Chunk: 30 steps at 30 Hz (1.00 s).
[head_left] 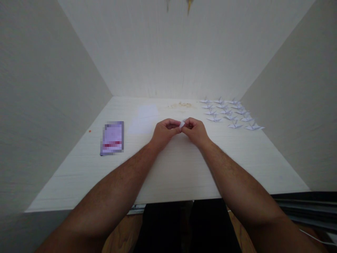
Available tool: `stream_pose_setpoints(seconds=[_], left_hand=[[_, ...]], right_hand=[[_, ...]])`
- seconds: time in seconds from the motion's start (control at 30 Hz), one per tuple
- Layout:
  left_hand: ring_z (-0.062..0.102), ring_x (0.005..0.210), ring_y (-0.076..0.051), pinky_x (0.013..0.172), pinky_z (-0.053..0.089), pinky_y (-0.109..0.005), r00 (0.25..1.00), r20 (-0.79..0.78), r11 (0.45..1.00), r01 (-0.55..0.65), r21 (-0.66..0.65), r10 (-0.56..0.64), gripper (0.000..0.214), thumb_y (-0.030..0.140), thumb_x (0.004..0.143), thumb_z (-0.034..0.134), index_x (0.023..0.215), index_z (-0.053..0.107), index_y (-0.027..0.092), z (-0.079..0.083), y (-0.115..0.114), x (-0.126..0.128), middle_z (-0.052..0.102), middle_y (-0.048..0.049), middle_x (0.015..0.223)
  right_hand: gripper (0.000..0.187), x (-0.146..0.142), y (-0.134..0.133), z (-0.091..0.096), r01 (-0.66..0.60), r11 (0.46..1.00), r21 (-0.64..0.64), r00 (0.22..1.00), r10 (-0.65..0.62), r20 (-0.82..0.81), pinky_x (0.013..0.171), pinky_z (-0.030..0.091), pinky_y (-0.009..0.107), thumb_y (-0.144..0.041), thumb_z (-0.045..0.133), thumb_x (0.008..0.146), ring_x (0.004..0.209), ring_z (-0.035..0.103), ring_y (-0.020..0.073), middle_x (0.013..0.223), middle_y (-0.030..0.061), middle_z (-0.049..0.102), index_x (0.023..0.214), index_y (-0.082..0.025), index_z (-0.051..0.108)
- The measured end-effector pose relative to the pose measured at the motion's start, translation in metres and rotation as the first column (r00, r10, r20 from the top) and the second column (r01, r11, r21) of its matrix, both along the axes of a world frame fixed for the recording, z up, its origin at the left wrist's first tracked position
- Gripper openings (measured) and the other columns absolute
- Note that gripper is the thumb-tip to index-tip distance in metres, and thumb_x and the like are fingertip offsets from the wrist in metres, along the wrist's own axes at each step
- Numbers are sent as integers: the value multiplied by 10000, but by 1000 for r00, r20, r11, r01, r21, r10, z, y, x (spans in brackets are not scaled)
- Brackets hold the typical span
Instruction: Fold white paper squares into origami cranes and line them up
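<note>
Both my hands meet at the middle of a white desk (pixel 171 175). My left hand (pixel 163 131) and my right hand (pixel 196 130) are closed in a pinch on one small folded piece of white paper (pixel 182 123) held between their fingertips, just above the desk top. Most of the paper is hidden by my fingers, so its shape is unclear.
Several folded white paper cranes (pixel 229 114) stand in rows at the back right. Loose white paper sheets (pixel 144 117) lie behind my left hand. A purple packet (pixel 112 137) lies at the left. Walls close the desk on three sides; a brownish stain (pixel 181 104) marks the back.
</note>
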State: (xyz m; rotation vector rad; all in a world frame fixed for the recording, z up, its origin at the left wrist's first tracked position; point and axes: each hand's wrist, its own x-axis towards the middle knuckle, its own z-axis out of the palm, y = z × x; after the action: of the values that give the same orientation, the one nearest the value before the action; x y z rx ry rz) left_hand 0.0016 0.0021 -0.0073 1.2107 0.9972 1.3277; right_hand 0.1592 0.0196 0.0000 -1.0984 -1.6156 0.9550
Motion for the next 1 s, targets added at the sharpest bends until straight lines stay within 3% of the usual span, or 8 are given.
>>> stream_pose_setpoints(seconds=[0.13, 0.4, 0.63, 0.87, 1.0], left_hand=[[700, 836, -184, 853, 555, -373, 998, -66, 999, -16, 41, 18, 315, 270, 596, 850, 856, 719, 150, -3, 2, -1, 756, -76, 903], [696, 727, -169, 760, 566, -337, 985, -109, 991, -126, 50, 131, 218, 260, 610, 827, 771, 717, 162, 4, -3, 3, 752, -47, 787], [686, 694, -162, 690, 543, -295, 951, -213, 973, -202, 113, 222, 127, 220, 653, 769, 761, 715, 180, 3, -1, 3, 739, -25, 738], [672, 682, -155, 661, 518, -280, 906, -275, 944, -286, 165, 323, 88, 174, 675, 709, 757, 728, 197, 5, -1, 2, 729, -12, 723], [664, 680, -156, 659, 525, -285, 908, -241, 936, -305, 176, 342, 67, 194, 684, 720, 750, 727, 201, 10, -4, 4, 725, -9, 720]], right_hand=[[89, 1, 1, 2, 46, 999, -25, 999, -46, 1, 520, 334, 235, -246, 649, 644, 534, 467, 95, 590, -44, 567, 659, -186, 584], [131, -1, 0, 6, 114, 990, -87, 994, -113, 12, 476, 261, 233, -256, 659, 616, 482, 389, 86, 511, -69, 486, 628, -199, 542], [110, -2, -1, 9, 76, 994, -78, 997, -78, -22, 503, 305, 236, -244, 623, 618, 513, 446, 98, 569, -47, 560, 702, -197, 570], [126, 0, -6, 13, 247, 961, 126, 952, -265, 152, 557, 368, 265, -181, 521, 711, 557, 493, 126, 612, -22, 586, 763, -197, 635], [112, -2, -9, 12, 213, 951, 225, 927, -269, 259, 611, 390, 277, -289, 571, 801, 620, 529, 137, 701, -2, 631, 852, -204, 625]])
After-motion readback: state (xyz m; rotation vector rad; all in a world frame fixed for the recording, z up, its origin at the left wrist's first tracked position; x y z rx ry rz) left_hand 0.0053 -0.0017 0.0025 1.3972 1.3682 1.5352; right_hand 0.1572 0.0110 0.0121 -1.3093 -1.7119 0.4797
